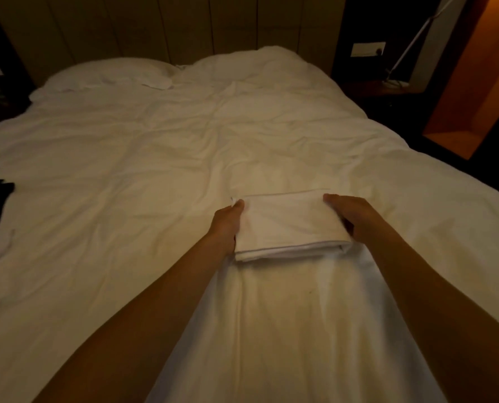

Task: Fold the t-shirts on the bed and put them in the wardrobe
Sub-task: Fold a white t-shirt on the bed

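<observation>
On the bed (pixel 126 170), both hands' fingers, tips hidden, grip the folded t-shirt (pixel 289 225).

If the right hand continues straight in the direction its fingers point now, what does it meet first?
Probably only the white duvet: the right hand, holding the folded white t-shirt, points up the bed toward the pillows. Depth is unclear.

No readable text, no labels, no brands, no numbers, dim bedroom view
</observation>
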Demonstrator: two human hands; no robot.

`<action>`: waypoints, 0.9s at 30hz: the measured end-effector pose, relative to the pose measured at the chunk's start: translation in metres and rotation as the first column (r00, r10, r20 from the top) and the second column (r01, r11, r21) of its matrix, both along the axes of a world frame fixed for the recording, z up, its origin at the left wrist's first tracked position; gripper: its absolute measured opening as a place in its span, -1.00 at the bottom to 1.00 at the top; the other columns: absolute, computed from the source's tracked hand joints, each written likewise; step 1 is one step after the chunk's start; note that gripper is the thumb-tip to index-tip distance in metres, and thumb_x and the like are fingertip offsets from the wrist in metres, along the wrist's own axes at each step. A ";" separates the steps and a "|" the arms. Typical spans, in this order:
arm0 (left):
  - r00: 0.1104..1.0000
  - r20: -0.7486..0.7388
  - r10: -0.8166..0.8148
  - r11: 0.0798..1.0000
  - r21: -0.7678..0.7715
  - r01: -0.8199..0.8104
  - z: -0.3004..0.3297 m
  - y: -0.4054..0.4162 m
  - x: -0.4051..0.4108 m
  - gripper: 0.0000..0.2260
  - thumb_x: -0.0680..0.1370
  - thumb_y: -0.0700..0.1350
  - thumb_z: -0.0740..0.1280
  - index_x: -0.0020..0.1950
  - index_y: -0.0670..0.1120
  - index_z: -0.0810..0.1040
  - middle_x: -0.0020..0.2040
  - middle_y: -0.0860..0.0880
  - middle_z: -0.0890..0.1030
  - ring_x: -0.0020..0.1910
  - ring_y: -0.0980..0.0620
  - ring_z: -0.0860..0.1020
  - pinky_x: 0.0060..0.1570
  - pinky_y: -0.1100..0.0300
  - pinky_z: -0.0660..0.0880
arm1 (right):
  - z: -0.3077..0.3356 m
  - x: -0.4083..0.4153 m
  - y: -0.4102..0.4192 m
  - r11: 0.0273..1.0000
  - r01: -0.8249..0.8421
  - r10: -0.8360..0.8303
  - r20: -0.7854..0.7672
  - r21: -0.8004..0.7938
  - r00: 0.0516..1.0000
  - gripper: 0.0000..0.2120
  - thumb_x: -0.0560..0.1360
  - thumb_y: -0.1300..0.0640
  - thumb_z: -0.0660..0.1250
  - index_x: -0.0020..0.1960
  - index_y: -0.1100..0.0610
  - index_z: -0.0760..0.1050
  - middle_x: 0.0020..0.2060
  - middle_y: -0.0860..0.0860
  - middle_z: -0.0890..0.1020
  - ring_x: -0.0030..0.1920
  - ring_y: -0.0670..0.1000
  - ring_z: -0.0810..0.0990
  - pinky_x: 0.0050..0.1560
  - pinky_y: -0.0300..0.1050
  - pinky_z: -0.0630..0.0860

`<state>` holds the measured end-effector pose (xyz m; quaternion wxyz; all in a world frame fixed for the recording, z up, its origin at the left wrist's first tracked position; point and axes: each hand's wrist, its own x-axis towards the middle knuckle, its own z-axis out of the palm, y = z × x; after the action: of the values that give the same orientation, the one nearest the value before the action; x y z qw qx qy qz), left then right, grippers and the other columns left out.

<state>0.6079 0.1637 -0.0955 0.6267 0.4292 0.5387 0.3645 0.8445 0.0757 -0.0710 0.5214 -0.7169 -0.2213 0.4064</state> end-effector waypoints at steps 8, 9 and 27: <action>0.964 -0.263 0.024 0.956 0.289 0.055 -0.041 0.003 0.006 -0.63 0.56 0.02 0.39 0.27 -0.15 0.51 0.17 -0.12 0.61 -0.01 0.00 0.57 -0.05 0.20 0.45 | -0.056 0.003 0.010 0.995 -0.047 0.076 0.375 -0.086 0.924 -0.47 0.47 0.09 0.47 0.38 0.24 0.45 0.30 0.18 0.53 0.27 0.17 0.52 0.26 -0.06 0.43; 0.957 -0.285 0.048 0.939 0.339 0.054 -0.041 0.001 0.006 -0.62 0.55 0.01 0.40 0.30 -0.13 0.48 0.20 -0.12 0.60 0.02 -0.01 0.56 -0.03 0.21 0.44 | -0.057 0.003 0.010 0.996 -0.034 0.067 0.399 -0.088 0.915 -0.46 0.47 0.07 0.47 0.38 0.22 0.45 0.31 0.17 0.52 0.27 0.17 0.52 0.29 -0.03 0.43; 0.339 -0.938 -0.073 0.553 0.245 0.797 -0.021 -0.048 -0.017 -0.42 0.64 0.26 -0.18 0.60 0.04 0.10 0.62 -0.05 0.02 0.59 -0.04 -0.07 0.53 -0.04 0.02 | -0.038 -0.076 -0.032 0.903 -0.143 0.428 0.871 -0.405 0.241 -0.26 0.53 -0.21 -0.33 0.54 0.10 0.22 0.53 0.11 0.25 0.55 0.12 0.16 0.52 0.02 0.08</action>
<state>0.5912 0.1152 -0.1164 0.1436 0.8837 0.4405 0.0668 0.7690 0.0434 -0.1089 0.1142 -0.8195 -0.5613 0.0173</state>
